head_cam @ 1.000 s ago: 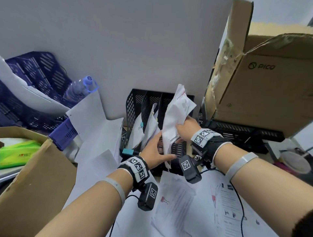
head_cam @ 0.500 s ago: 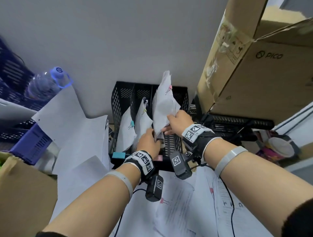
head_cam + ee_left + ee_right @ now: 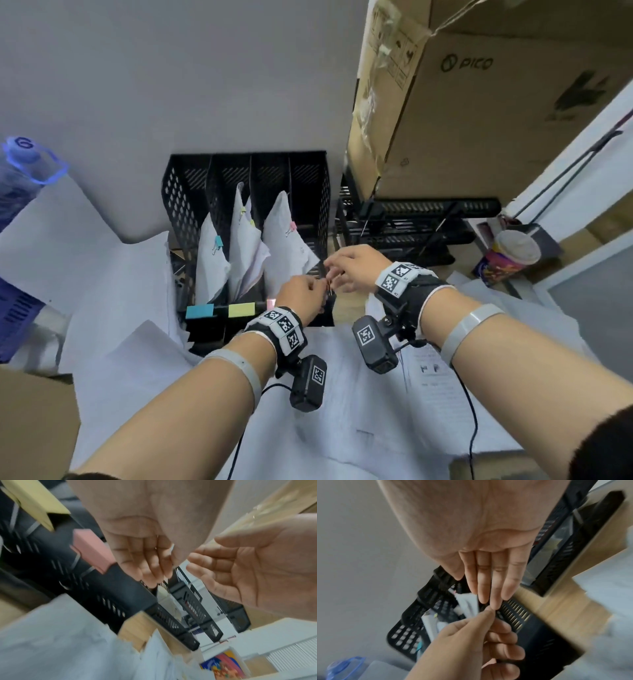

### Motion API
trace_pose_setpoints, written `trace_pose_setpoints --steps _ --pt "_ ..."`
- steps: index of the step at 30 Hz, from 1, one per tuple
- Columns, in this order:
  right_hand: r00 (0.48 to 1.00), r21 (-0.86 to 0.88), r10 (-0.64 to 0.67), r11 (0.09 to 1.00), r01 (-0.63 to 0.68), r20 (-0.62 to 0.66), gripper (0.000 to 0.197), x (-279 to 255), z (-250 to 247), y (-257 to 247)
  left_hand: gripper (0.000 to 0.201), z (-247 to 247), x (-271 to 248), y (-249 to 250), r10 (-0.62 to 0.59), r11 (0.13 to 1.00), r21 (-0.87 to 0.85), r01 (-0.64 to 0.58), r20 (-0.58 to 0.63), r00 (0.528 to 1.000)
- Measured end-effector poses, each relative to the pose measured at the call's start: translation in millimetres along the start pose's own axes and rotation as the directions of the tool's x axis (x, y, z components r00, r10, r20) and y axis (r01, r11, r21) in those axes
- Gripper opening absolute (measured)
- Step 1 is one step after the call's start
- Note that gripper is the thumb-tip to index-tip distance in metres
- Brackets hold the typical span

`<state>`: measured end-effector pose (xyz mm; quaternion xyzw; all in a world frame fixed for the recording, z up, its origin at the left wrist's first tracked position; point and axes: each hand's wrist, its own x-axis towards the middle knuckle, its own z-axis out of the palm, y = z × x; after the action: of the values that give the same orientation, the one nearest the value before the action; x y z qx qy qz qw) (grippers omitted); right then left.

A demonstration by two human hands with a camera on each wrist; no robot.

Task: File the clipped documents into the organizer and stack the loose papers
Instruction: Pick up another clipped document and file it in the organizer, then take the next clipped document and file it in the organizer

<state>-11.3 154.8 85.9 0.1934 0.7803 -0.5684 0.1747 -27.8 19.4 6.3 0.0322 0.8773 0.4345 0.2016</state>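
Note:
The black mesh organizer (image 3: 185, 205) stands against the wall with three clipped bundles upright in its slots: one with a blue clip (image 3: 210, 263), one with a yellow clip (image 3: 245, 253), and one with a pink clip (image 3: 284, 240) in the right-hand slot. My left hand (image 3: 301, 294) hovers at the organizer's front right corner, fingers loosely curled and holding nothing. My right hand (image 3: 346, 267) is just beside it, fingers straight and empty. In the right wrist view the left thumb (image 3: 488, 611) meets my right fingertips (image 3: 494, 601). Loose papers (image 3: 342, 394) cover the desk under my forearms.
A large Pico cardboard box (image 3: 479, 102) sits on a black tray rack (image 3: 411, 222) right of the organizer. A lidded cup (image 3: 510, 253) stands far right. At the left are a water bottle (image 3: 20, 164), a blue basket (image 3: 13, 315) and a cardboard box (image 3: 30, 428).
The pink-clipped bundle that both hands held has dropped into the right-hand slot. Both hands have let go and drawn back to the organizer's front right corner.

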Motion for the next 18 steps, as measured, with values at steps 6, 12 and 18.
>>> trace_pose_setpoints --steps 6,12,18 --pt "0.969 -0.058 0.194 0.977 -0.205 -0.154 0.018 -29 -94 99 0.014 96 -21 27 -0.078 0.989 -0.085 0.118 0.378 0.923" --pt "0.916 -0.381 0.372 0.832 -0.402 -0.154 0.035 -59 -160 200 0.023 180 -34 15 -0.223 0.974 0.069 0.214 0.428 0.876" --pt "0.825 -0.29 0.525 0.773 -0.564 -0.207 0.075 -59 -184 280 0.028 222 -37 12 -0.276 0.96 0.115 0.253 0.27 0.923"
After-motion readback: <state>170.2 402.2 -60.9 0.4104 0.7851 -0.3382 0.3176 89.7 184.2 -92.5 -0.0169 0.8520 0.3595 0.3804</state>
